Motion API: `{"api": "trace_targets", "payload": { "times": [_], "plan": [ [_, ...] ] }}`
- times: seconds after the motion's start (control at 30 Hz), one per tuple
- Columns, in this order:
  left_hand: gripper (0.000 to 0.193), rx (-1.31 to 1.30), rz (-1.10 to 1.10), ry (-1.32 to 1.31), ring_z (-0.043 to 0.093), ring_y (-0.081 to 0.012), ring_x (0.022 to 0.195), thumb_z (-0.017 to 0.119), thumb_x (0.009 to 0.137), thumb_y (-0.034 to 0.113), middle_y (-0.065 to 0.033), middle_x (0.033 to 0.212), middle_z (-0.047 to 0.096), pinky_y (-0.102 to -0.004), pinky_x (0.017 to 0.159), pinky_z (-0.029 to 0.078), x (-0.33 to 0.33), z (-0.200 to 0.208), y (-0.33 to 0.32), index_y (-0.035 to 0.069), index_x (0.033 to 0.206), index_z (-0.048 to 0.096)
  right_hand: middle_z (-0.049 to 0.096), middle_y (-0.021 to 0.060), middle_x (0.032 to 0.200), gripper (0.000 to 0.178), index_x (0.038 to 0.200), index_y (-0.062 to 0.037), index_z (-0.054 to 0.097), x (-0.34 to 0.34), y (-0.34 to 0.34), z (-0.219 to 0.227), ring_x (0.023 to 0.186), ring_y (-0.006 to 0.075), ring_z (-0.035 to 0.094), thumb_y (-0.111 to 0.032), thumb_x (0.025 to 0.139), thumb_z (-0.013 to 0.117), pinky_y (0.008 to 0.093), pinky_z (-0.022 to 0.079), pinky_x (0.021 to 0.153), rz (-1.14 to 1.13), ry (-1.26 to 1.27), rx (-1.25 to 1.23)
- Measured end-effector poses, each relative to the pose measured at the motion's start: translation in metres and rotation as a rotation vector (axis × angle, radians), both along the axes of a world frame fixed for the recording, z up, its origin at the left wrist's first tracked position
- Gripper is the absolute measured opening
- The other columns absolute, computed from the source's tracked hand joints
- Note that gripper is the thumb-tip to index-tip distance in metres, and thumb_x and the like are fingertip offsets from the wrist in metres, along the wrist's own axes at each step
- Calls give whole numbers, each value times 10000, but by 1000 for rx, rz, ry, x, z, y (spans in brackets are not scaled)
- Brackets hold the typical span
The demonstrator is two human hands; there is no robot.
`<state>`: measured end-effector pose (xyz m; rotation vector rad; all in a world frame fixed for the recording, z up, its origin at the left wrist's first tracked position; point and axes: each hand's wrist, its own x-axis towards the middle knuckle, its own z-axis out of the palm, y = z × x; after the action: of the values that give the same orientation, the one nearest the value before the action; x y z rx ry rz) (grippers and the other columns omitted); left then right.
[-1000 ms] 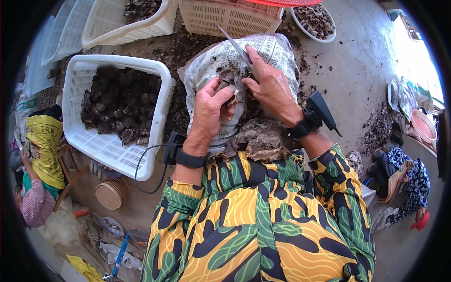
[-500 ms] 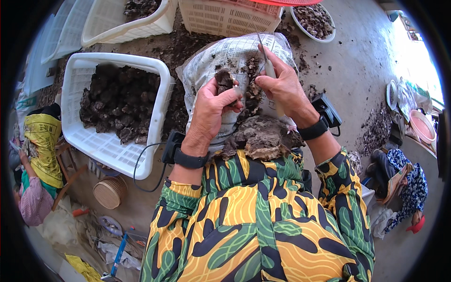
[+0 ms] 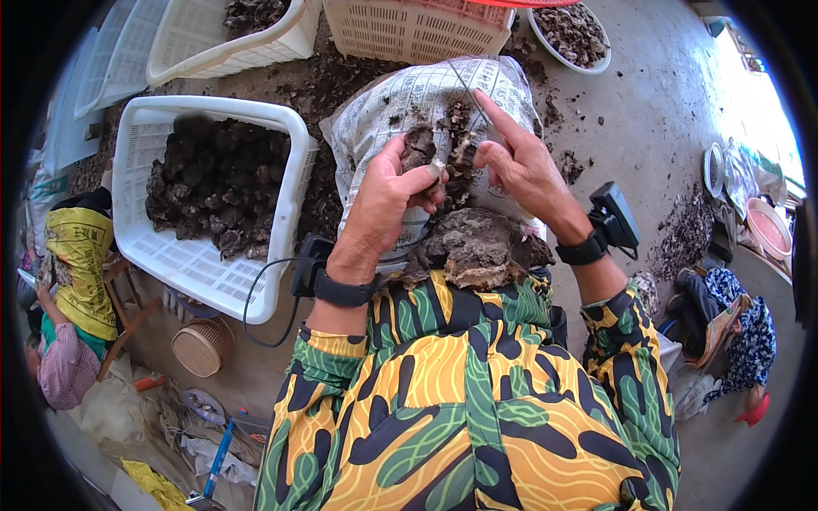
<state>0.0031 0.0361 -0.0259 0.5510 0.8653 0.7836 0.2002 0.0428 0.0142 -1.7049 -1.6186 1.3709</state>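
Note:
My left hand (image 3: 383,200) pinches a dark brown, mushroom-like piece (image 3: 417,146) between thumb and fingers; a pale cover shows at the thumb tip. To its right, my right hand (image 3: 537,179) is closed round a knife, its index finger stretched along the thin blade (image 3: 463,82), which points up and away to the left. The palm hides the knife's handle. Both hands are above a white woven sack (image 3: 366,119) strewn with dark trimmings (image 3: 460,162). Closer to me, a large, flat, brown-grey lump (image 3: 481,243) rests at my lap.
Left of the sack stands a white plastic basket (image 3: 294,204) of dark lumps. More crates (image 3: 409,34) and a bowl of pieces (image 3: 573,34) are beyond. Co-workers sit at far left (image 3: 77,281) and far right (image 3: 741,332). A wicker basket (image 3: 202,347) stands on the floor.
My right hand has shifted right and a little toward me, its index finger now extended along the knife blade. The left hand stays nearly in place, still holding the dark piece, slightly turned.

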Motion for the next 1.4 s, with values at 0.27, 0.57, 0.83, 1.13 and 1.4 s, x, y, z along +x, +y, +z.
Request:
{"api": "trace_targets", "payload": {
  "times": [0.27, 0.57, 0.83, 1.13, 1.4],
  "plan": [
    [382, 18, -16, 43, 560, -68, 573, 615, 861, 145, -34, 799, 640, -194, 482, 437, -4, -4, 2, -9, 1194, 509, 643, 210, 1065, 556, 1419, -174, 415, 27, -26, 18, 931, 384, 631, -87, 889, 558, 422, 504, 806, 427, -201, 140],
    [338, 18, 47, 39, 505, -38, 529, 605, 869, 132, -15, 761, 627, -177, 435, 377, -1, -10, 0, -16, 1170, 561, 630, 224, 1093, 558, 1410, -183, 427, 42, -28, 23, 923, 406, 620, -65, 878, 548, 405, 497, 812, 433, -92, -77],
    [159, -26, 62, 72, 498, -39, 511, 574, 875, 130, -16, 726, 613, -185, 417, 365, 2, -9, 4, 16, 985, 588, 621, 167, 821, 562, 1400, -198, 444, 26, -38, 15, 728, 356, 612, -73, 866, 567, 418, 487, 653, 429, -422, 191],
    [115, 30, 54, 186, 495, -61, 490, 572, 867, 107, -26, 686, 600, -211, 410, 376, 7, -6, 8, 10, 925, 592, 534, 138, 715, 577, 1396, -232, 454, 1, -37, 15, 607, 328, 550, -69, 856, 575, 425, 443, 552, 360, -618, 300],
    [134, 41, 77, 220, 491, -64, 473, 581, 853, 100, -31, 676, 600, -214, 400, 371, 9, -8, 8, -6, 933, 594, 534, 109, 733, 575, 1392, -242, 456, -8, -33, 3, 596, 292, 562, -71, 856, 569, 400, 453, 531, 384, -761, 408]
  ]
}}
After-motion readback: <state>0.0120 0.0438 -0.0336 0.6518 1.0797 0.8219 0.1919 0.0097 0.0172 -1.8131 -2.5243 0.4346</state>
